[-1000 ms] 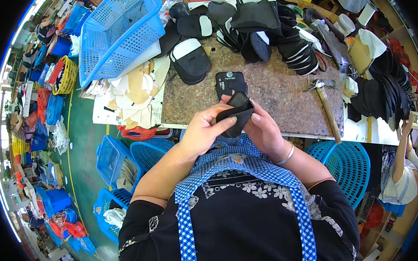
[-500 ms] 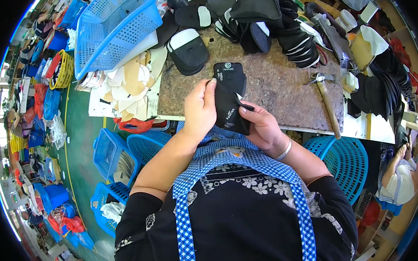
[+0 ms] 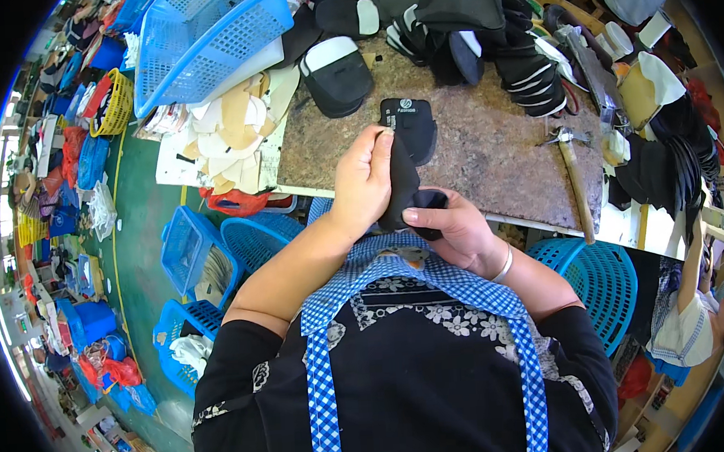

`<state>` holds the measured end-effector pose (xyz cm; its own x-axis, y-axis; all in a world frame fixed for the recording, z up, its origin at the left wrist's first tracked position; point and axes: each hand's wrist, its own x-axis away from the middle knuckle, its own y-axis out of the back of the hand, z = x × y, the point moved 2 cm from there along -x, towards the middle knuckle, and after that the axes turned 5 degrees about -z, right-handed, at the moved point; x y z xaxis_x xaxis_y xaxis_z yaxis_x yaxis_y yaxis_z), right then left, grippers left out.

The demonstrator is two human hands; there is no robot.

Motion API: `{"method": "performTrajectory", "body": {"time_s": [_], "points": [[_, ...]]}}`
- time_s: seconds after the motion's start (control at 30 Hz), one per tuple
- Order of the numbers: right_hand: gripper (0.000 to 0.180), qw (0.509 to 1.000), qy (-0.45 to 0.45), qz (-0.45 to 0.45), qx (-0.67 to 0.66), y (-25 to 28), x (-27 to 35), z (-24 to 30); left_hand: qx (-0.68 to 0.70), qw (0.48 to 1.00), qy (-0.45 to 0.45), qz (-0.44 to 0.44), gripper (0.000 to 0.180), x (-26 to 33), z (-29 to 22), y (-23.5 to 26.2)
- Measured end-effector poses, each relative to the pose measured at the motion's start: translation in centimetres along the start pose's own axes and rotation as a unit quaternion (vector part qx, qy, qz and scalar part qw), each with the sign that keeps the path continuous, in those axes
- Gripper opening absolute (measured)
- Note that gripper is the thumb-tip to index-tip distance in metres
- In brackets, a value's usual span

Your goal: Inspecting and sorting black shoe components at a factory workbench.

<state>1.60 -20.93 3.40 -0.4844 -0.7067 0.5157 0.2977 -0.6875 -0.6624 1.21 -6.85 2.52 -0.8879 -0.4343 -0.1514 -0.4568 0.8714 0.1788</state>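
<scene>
Both of my hands hold a black fabric shoe piece (image 3: 403, 184) above the near edge of the stone-topped bench (image 3: 489, 154). My left hand (image 3: 360, 185) grips its upper part with the fingers curled over the top. Gripping its lower end from below is my right hand (image 3: 452, 225), thumb on the fabric. A second black piece (image 3: 414, 125) lies flat on the bench just beyond my hands.
A hammer (image 3: 574, 178) lies on the bench to the right. Stacks of black shoe parts (image 3: 466, 24) crowd the far side. A big blue basket (image 3: 205, 38) leans at the left over pale cut pieces (image 3: 226, 135). Blue baskets (image 3: 248, 240) stand below. Another person (image 3: 695, 323) sits at the right.
Half a second ago my hands pressed the piece against the bench beside the other one. Now they have lifted it off and drawn it toward me, folding it upright.
</scene>
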Motion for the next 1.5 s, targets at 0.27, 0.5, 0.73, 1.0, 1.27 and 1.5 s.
{"method": "performTrajectory", "body": {"time_s": [0.27, 0.5, 0.73, 1.0, 1.27, 1.5], "points": [[0.027, 0.998, -0.005, 0.046, -0.046, 0.6, -0.8, -0.6, -0.028, 0.999, 0.010, 0.017, 0.019, 0.1, 1.5, -0.1], [0.032, 0.989, 0.132, 0.033, 0.061, 0.0, -0.1, 0.4, -0.096, 0.992, 0.080, 0.028, 0.022, -0.5, 2.8, 0.2], [0.013, 0.914, 0.233, -0.087, 0.320, -0.3, -0.7, 1.4, -0.104, 0.995, -0.004, -0.009, 0.024, -2.1, -0.7, 0.2], [0.028, 0.990, 0.102, 0.021, 0.097, -0.6, -0.7, 1.4, -0.106, 0.987, 0.062, 0.108, 0.028, -3.1, 4.2, -2.2], [0.038, 0.988, 0.143, 0.042, -0.044, 0.5, -0.8, 1.6, 0.282, 0.915, 0.268, 0.106, 0.026, -2.4, 2.8, -2.5], [0.041, 0.986, 0.062, 0.071, -0.139, 0.6, -0.9, 0.9, 0.247, 0.933, 0.226, 0.133, 0.026, -2.7, 3.0, -2.3]]}}
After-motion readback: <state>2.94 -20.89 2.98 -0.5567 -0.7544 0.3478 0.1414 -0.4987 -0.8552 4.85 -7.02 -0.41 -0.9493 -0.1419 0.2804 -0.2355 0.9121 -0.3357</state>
